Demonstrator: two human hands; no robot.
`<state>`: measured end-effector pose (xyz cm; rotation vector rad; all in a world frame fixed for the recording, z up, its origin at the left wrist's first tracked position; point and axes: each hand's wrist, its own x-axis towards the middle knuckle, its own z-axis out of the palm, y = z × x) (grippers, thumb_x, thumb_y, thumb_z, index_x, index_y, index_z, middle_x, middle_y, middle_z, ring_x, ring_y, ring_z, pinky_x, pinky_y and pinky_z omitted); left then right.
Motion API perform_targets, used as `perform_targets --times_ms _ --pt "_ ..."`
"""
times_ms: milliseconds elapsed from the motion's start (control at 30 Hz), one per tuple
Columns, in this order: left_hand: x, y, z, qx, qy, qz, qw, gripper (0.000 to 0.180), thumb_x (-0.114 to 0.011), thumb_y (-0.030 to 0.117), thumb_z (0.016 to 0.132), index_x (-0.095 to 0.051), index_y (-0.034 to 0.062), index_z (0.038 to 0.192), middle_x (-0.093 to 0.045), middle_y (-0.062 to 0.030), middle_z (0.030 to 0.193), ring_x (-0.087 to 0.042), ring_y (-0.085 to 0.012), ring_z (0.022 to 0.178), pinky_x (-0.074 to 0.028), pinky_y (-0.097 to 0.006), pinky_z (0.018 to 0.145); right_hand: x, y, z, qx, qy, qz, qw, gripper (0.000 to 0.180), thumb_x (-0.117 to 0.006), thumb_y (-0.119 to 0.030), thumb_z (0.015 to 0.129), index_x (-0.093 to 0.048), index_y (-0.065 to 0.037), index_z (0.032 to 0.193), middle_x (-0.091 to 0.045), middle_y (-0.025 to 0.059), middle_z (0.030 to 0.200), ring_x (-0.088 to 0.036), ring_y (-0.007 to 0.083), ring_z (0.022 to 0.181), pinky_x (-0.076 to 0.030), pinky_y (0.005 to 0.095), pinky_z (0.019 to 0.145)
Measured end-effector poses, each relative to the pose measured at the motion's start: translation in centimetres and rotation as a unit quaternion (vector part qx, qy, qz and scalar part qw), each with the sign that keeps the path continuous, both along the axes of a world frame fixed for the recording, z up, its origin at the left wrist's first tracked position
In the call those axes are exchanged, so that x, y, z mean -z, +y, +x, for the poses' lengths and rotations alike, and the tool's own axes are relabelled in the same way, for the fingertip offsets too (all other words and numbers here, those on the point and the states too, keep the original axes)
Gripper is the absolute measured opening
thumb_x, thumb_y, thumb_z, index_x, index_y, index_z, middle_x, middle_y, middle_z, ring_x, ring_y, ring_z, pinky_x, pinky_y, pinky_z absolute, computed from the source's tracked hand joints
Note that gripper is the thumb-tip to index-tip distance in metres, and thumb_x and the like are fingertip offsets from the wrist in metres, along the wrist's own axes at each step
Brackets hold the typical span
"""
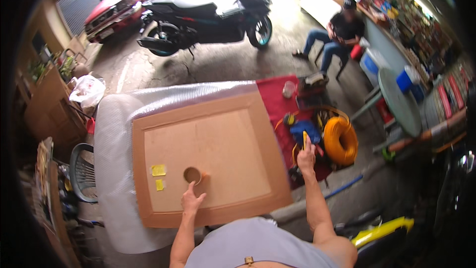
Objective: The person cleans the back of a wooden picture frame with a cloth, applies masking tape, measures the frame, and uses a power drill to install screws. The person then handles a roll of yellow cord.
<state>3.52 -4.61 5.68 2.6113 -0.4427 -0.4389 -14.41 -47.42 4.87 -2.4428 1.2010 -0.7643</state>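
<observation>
A flat rectangular panel [228, 144] with brown tape along its edges lies on bubble wrap [116, 203] over a table. On it stands a brown tape roll [199, 181], its hollow core showing. My left hand [192, 200] is at the roll's near rim, thumb spread away and fingertips reaching it; whether they touch is hard to tell. Two yellow labels [158, 170] lie left of the roll. Over the red cloth [274, 100] at the table's right, my right hand [306, 158] is closed around a slim yellow utility knife [305, 139], its tip pointing away from me.
An orange coil of hose [340, 141] and a blue bundle [303, 131] lie beside my right hand. A green chair [83, 172] stands left, a round table [399, 101] right. Beyond are a motorcycle [198, 25], a red car [124, 7] and a seated person [342, 32].
</observation>
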Motion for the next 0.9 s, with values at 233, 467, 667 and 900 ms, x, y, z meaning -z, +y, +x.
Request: perform_targets --times_ms 233,467,667,900 --pt "3.8 -5.1 0.3 -0.086 -0.120 -0.128 0.981 0.030 -0.079 0.025 0.068 -0.061 0.0050 0.080 -0.062 -0.0135 0.069 -0.062 -0.0297 0.063 -0.049 -0.039 0.058 4.4 -9.2 -2.7 0.047 0.280 0.020 0.959 0.055 -0.052 -0.019 0.083 -0.043 -0.010 0.137 -0.047 0.0205 0.120 -0.046 0.0361 0.111 -0.038 0.0481 0.094" --pt "4.4 -25.1 -3.3 0.156 -0.020 -0.287 0.945 0.019 -0.070 0.023 0.079 -0.062 0.0058 0.080 -0.063 -0.0123 0.066 -0.062 -0.0277 0.060 -0.048 -0.037 0.055 2.1 -3.5 -3.8 -0.016 -0.007 0.026 1.000 0.042 -0.069 -0.027 0.076 -0.063 -0.006 0.112 -0.046 0.0205 0.126 -0.043 0.0385 0.119 -0.035 0.0489 0.101" --pt "4.1 -36.8 -7.9 0.267 0.088 -0.262 0.923 0.030 -0.066 0.026 0.083 -0.062 0.0096 0.107 -0.066 -0.0183 0.085 -0.067 -0.0323 0.079 -0.052 -0.041 0.071 -0.5 4.9 -6.6 -0.048 -0.126 0.166 0.977 0.027 -0.070 -0.017 0.077 -0.066 -0.003 0.100 -0.058 0.0156 0.107 -0.053 0.0332 0.103 -0.043 0.0429 0.090" --pt "2.9 -35.4 -8.0 0.446 0.007 -0.299 0.843 0.063 -0.072 0.026 0.076 -0.050 0.0188 0.134 -0.053 -0.0173 0.133 -0.053 -0.0339 0.119 -0.044 -0.042 0.099 -0.6 10.1 -6.1 -0.163 -0.025 0.065 0.984 0.023 -0.071 -0.010 0.073 -0.065 -0.002 0.093 -0.061 0.0140 0.104 -0.055 0.0337 0.102 -0.044 0.0428 0.089"
